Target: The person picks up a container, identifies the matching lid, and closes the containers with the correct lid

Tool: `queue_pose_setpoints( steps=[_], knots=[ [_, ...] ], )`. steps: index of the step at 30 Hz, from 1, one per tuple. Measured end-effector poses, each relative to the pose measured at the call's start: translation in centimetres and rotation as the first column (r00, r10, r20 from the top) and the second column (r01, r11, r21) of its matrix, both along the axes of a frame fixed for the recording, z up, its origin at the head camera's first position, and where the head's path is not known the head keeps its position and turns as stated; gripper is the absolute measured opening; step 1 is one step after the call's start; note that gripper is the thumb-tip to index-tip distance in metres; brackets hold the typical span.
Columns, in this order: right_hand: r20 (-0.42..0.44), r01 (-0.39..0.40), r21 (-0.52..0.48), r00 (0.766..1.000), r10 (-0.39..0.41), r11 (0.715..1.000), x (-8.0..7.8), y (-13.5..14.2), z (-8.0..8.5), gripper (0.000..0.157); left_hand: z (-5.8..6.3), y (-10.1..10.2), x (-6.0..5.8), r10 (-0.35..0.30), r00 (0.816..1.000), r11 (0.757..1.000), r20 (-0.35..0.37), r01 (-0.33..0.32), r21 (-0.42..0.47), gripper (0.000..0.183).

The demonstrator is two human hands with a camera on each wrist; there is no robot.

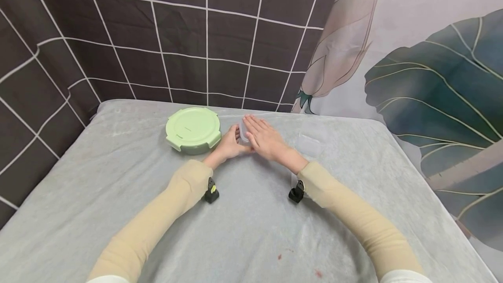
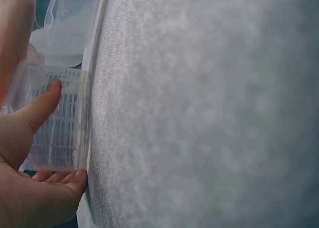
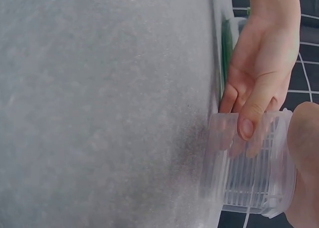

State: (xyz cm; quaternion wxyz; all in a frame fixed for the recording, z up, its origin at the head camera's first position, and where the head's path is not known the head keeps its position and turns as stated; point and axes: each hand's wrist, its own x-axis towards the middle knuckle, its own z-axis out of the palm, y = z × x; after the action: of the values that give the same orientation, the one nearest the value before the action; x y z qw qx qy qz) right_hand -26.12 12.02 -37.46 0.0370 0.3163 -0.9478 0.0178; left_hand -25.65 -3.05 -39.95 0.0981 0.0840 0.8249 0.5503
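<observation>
A small clear plastic box with slotted sides stands on the grey cloth, mostly covered by the hands in the head view. My left hand grips it from the left, thumb along the near side and fingers round the other side. Across its top lies my right hand, fingers straight and together, palm down. Just left of the left hand sits a round container with a light green lid. A second clear plastic piece lies right of the right hand; its slotted side shows in the left wrist view.
The grey cloth covers the table, with small reddish marks near the front. Behind it hangs a dark curtain with white grid lines. A leaf-patterned curtain runs along the right edge.
</observation>
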Motion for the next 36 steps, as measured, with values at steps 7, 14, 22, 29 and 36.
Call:
queue_pose_setpoints(
  steps=[7,14,22,29,36],
  knots=[
    [0.001,0.003,-0.019,1.0,-0.003,1.0,0.0,0.0,0.0,0.053,-0.3,-0.1,-0.3,-0.01,1.0,1.0,-0.002,0.01,-0.019,0.099],
    [0.014,-0.03,-0.132,0.999,0.032,0.991,-0.4,0.3,0.0,0.05,-0.4,0.1,-0.3,-0.014,1.0,1.0,-0.014,0.014,0.002,0.099],
    [0.047,-0.054,-0.158,0.997,0.062,0.986,0.0,0.8,0.3,0.05,-0.7,0.2,0.0,0.003,0.999,1.0,-0.038,-0.003,0.013,0.097],
    [0.023,-0.059,-0.128,0.998,0.062,0.99,1.0,1.7,0.6,0.05,-0.6,0.5,0.4,0.042,0.998,0.999,-0.055,-0.041,0.005,0.097],
    [-0.047,-0.068,-0.095,0.997,0.064,0.993,2.0,2.7,0.7,0.05,-0.5,0.8,1.2,0.099,0.986,0.991,-0.13,-0.11,-0.077,0.092]
  ],
)
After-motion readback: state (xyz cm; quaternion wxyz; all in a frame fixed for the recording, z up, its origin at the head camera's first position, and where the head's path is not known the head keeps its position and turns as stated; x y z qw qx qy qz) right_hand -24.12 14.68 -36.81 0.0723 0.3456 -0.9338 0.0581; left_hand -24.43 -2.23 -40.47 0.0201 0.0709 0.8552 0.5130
